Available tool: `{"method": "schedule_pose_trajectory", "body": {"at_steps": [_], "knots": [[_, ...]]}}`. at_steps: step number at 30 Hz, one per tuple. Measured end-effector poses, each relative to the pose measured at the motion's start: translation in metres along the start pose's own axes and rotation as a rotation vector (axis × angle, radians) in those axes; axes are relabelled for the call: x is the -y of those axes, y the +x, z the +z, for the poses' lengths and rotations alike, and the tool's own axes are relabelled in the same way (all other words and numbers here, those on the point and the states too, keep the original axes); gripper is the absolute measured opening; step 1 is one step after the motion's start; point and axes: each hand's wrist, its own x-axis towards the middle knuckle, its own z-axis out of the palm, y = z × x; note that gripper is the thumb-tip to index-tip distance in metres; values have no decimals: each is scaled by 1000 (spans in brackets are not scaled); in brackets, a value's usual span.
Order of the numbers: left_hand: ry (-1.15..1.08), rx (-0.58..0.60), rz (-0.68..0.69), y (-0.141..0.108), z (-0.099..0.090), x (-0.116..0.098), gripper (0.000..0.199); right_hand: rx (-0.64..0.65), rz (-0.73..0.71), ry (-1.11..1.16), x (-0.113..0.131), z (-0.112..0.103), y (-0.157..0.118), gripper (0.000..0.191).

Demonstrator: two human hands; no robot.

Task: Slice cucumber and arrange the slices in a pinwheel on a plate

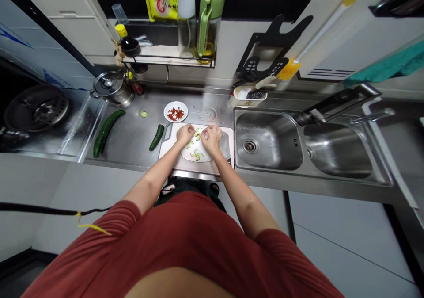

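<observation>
My left hand (185, 134) and my right hand (212, 138) meet over the far edge of a white plate (186, 155). Both have their fingers pinched together at a group of thin cucumber slices (198, 132) with a small red bit among them. Whatever the fingertips hold is too small to make out. Nearer to me on the plate, more cucumber slices (196, 155) fan out like a flower. Under the plate lies a light cutting board (169, 150). A small white dish (167, 117) of chopped red pieces (175, 113) stands just behind the board.
Left of the board lie a short cucumber (157, 137), a long cucumber (107, 132) and a cut round slice (143, 113). A lidded steel pot (112, 90) stands behind them. To the right is a double sink (271, 143). Bottles (207, 28) line the shelf above.
</observation>
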Motion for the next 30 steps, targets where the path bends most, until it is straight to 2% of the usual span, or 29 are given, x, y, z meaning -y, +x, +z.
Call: {"method": "schedule_pose_trajectory", "body": {"at_steps": [6,11,16,20,30], "knots": [[-20,-107,-65,13,-20,17,20,-49,29,47,-4,-14,-28,16],[19,-177,-198,38,-43,40,20,-49,24,70,-5,-23,-57,14],[79,-190,-246,63,-59,56,17,-66,28,106,0,-30,-82,14],[165,-187,-280,77,-63,57,16,-74,47,129,-1,-35,-92,13],[268,-122,-236,96,-58,55,12,-85,88,120,-10,-38,-97,14]]}}
